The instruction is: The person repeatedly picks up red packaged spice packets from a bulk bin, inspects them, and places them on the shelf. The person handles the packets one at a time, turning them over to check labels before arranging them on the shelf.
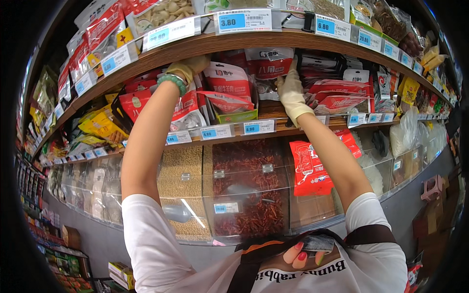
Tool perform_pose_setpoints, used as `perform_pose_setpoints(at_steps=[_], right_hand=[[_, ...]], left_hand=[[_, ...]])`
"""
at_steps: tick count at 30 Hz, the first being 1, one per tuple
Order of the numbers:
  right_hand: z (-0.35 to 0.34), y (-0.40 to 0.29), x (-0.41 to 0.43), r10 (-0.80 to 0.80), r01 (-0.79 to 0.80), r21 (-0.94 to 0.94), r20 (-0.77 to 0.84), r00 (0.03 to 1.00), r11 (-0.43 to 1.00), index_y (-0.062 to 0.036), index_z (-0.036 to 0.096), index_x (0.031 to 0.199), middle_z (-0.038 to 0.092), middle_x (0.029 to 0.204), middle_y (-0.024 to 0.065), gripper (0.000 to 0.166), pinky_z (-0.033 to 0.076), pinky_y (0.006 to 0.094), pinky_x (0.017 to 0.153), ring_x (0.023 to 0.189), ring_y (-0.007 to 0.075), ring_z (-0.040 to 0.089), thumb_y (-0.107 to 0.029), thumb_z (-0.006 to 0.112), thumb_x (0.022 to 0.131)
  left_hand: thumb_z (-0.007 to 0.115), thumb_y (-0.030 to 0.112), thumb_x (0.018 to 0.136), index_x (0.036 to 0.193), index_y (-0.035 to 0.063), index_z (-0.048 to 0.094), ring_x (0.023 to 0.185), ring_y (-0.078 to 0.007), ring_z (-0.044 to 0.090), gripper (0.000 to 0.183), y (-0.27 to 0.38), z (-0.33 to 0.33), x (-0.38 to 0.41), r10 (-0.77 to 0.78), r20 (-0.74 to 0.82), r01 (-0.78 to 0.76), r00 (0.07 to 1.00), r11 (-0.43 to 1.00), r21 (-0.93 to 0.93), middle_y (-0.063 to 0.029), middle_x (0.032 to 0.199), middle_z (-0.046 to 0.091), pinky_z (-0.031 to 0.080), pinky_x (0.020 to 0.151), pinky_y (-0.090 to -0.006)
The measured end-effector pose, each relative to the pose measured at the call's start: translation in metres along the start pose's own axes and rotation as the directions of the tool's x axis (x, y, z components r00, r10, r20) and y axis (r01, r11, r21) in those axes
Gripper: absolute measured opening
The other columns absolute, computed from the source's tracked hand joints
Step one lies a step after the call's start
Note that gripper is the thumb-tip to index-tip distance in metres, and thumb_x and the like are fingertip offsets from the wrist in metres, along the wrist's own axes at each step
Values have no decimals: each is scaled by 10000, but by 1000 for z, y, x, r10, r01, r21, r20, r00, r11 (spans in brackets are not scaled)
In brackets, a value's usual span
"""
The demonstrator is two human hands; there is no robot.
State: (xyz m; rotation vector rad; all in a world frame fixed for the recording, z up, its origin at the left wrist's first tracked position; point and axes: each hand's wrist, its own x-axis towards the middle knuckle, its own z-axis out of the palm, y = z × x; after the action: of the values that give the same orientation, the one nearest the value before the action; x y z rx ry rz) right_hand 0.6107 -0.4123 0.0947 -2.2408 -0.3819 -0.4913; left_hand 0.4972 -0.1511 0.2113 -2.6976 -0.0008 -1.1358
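Note:
Both of my hands wear pale thin gloves and reach into the middle shelf of packaged spices. My right hand (pixel 291 89) grips the right edge of a red and clear spice pouch (pixel 267 69), which stands upright at the shelf's middle. My left hand (pixel 188 67), below a green bead bracelet (pixel 172 83), reaches up under the upper shelf edge above red pouches; its fingertips are hidden, so its hold cannot be told. Between the hands, red and white pouches (pixel 229 82) stand in a green-edged display box (pixel 238 116). Stacked red pouches (pixel 339 93) lie right of my right hand.
The wooden upper shelf edge (pixel 234 40) with price tags curves close above both hands. Below are clear lidded bins of dried chilies (pixel 249 190) and yellowish beans (pixel 181 164). Red pouches (pixel 311 168) lie on a bin lid under my right forearm. Yellow packets (pixel 104 126) fill the shelf at left.

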Motion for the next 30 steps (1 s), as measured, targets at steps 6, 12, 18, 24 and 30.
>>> perform_pose_setpoints(at_steps=[6,12,18,24,30], right_hand=[[-15,-18,-23,-379,352,-356,-5,925,866,-123,99,1567,81,1567,330,908,576,395,607,771,402,675,-38,606,819],[-19,-19,-27,-476,461,-297,22,879,836,-119,573,1296,450,1420,247,425,572,417,703,842,391,670,-109,590,872],[-40,-68,-24,-330,344,23,354,875,939,-58,615,1249,649,1184,207,406,461,406,999,1138,381,587,-235,607,883],[3,-66,5,-382,510,-153,491,783,847,71,588,1119,586,1241,293,404,470,460,989,1212,436,524,-227,655,854],[11,-48,7,-342,385,8,479,809,923,-42,578,1284,535,1353,247,431,427,409,1060,1271,394,502,-131,572,862]], left_hand=[[636,323,896,1046,77,699,980,-377,652,295,-3,16,7,38,-198,-54,980,996,-76,-195,1000,703,501,877,-435],[589,271,901,993,85,674,869,-351,665,224,-9,27,0,284,-318,-249,904,957,148,-167,922,695,544,757,-433],[482,220,989,1196,121,586,955,-266,639,252,-46,73,-4,594,34,-30,804,-16,999,-96,1147,651,549,814,-390],[428,238,1033,1516,168,258,1067,-211,627,516,-41,70,-2,677,-89,14,730,115,993,-72,1291,588,568,884,-345],[384,289,1052,1563,179,-78,1098,-201,627,698,-22,31,-1,602,260,-51,755,-341,939,-124,1398,519,597,890,-308]])
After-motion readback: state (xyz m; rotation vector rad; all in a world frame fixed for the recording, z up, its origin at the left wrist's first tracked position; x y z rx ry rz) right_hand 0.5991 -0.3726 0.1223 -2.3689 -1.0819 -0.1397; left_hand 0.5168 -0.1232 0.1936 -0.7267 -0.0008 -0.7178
